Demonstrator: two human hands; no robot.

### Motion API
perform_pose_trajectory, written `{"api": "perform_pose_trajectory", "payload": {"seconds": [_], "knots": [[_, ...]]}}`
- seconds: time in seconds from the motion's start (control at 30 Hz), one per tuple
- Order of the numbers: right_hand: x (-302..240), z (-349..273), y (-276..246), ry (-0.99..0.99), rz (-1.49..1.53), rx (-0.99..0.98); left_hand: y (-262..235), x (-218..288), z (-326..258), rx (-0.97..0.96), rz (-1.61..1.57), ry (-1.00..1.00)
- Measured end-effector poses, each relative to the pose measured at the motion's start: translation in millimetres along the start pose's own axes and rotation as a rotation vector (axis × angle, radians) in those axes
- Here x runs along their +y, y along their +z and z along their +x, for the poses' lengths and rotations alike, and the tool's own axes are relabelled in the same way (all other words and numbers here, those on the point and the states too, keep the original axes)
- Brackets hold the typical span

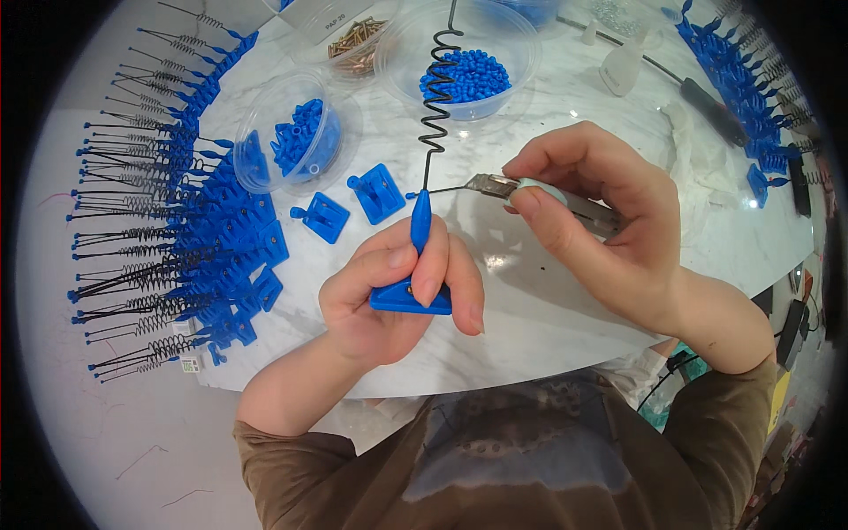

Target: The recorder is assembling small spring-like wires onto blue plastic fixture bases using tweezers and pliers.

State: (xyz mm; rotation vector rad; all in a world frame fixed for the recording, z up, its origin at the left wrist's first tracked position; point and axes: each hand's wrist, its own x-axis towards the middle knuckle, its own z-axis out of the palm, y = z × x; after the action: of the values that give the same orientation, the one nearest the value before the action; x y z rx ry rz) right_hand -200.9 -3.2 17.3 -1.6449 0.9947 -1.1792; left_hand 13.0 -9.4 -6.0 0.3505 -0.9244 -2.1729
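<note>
Centrally, the left hand is clamped on a blue plastic base whose upright blue stem carries a black coiled wire antenna. The right hand is closed around a metal tool, its thin tip touching the stem just where the wire begins. Farther off stand clear round tubs: one of blue parts at left, one of blue beads behind the coil, and a labelled clear box of brass pins. Two loose blue bases lie between. Finished antenna pieces crowd the left edge; more line the far right. The white marble table is round, bare near the person's chest.
</note>
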Motion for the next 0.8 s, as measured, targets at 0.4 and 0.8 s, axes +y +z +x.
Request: {"api": "perform_pose_trajectory", "payload": {"seconds": [0.4, 0.8], "knots": [[2.3, -0.6, 3.2, -0.210, -0.176, -0.043, 0.9, -0.7, -1.0, -0.021, 0.079, -0.029], [2.2, -1.0, 3.9, -0.202, -0.186, -0.017, 3.6, 0.1, 1.1, -0.023, 0.182, -0.035]]}}
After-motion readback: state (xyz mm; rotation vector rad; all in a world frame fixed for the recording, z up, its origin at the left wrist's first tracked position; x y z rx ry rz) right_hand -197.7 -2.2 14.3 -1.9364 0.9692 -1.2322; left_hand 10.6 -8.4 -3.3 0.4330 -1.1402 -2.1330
